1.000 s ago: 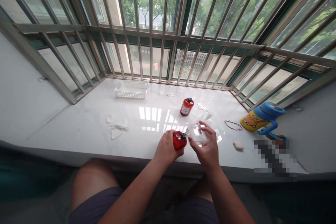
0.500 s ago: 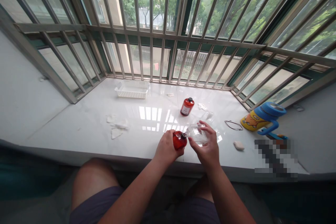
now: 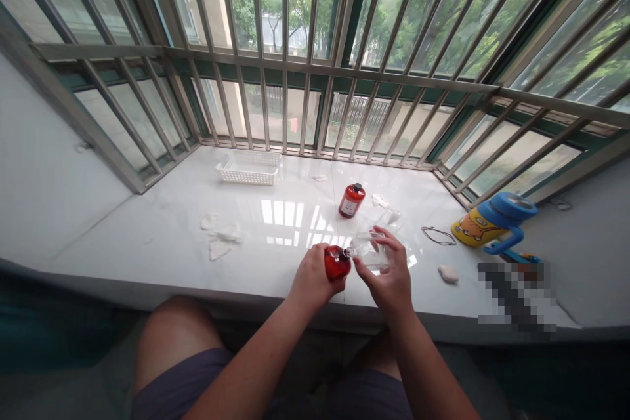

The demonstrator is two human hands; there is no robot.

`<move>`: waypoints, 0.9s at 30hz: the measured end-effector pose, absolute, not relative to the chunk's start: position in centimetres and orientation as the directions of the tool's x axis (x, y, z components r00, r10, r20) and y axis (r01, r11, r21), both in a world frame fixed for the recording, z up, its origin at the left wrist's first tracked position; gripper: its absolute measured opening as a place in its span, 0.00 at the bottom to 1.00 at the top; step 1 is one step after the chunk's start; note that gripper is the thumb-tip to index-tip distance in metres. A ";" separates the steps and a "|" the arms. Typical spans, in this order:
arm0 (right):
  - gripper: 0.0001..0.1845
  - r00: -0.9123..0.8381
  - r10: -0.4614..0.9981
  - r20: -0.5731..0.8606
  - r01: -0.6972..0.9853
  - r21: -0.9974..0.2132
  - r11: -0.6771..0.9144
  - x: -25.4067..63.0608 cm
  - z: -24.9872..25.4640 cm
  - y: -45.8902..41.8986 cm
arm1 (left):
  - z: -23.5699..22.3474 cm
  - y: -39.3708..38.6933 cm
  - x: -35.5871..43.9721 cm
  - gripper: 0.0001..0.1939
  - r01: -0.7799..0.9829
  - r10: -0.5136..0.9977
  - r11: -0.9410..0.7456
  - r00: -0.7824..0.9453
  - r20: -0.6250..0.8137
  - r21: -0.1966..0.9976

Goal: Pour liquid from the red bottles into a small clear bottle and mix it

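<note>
My left hand (image 3: pixel 311 279) is wrapped round a small red bottle (image 3: pixel 336 262) standing near the front edge of the white sill (image 3: pixel 162 243). My right hand (image 3: pixel 388 282) grips a clear bottle (image 3: pixel 369 252), tipped on its side with its neck against the red bottle's mouth. A second red bottle (image 3: pixel 351 201) with a black cap stands upright farther back, apart from both hands.
A white plastic basket (image 3: pixel 247 168) sits at the back left by the window bars. Crumpled white tissues (image 3: pixel 219 236) lie to the left. On the right are a yellow and blue cup (image 3: pixel 492 218), a thin wire loop (image 3: pixel 437 235) and a small white lump (image 3: pixel 447 273).
</note>
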State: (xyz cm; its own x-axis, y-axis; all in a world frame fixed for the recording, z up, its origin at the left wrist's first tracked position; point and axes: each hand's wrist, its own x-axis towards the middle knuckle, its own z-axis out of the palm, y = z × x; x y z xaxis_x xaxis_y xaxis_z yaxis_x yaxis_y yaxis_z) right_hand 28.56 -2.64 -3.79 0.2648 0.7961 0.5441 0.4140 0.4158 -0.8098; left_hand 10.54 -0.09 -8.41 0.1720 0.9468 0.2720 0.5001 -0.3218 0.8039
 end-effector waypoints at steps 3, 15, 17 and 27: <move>0.27 0.264 0.795 0.547 0.416 -0.808 0.418 28.6 -3.7 -2.6 | -8.3 -0.1 10.6 0.32 0.505 0.947 -0.321 0.167 0.274 0.801; 0.27 0.256 0.794 0.551 0.416 -0.804 0.424 28.5 -3.6 -2.6 | -8.3 0.0 10.6 0.32 0.510 0.946 -0.324 0.169 0.276 0.797; 0.26 0.254 0.794 0.553 0.421 -0.802 0.424 28.5 -3.5 -2.7 | -8.3 0.0 10.6 0.32 0.509 0.946 -0.324 0.168 0.277 0.797; 0.26 0.226 0.784 0.578 0.472 -0.769 0.431 28.6 -3.2 -2.6 | -8.7 0.0 10.6 0.31 0.506 0.941 -0.336 0.160 0.297 0.794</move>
State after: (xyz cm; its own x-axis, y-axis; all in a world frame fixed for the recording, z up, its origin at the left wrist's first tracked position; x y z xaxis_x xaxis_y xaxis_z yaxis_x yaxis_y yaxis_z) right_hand 28.58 -2.62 -3.21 0.2263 0.7837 0.5784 0.4721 0.4312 -0.7689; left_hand 10.64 0.05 -8.66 0.1598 0.9414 0.2970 0.5063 -0.3365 0.7940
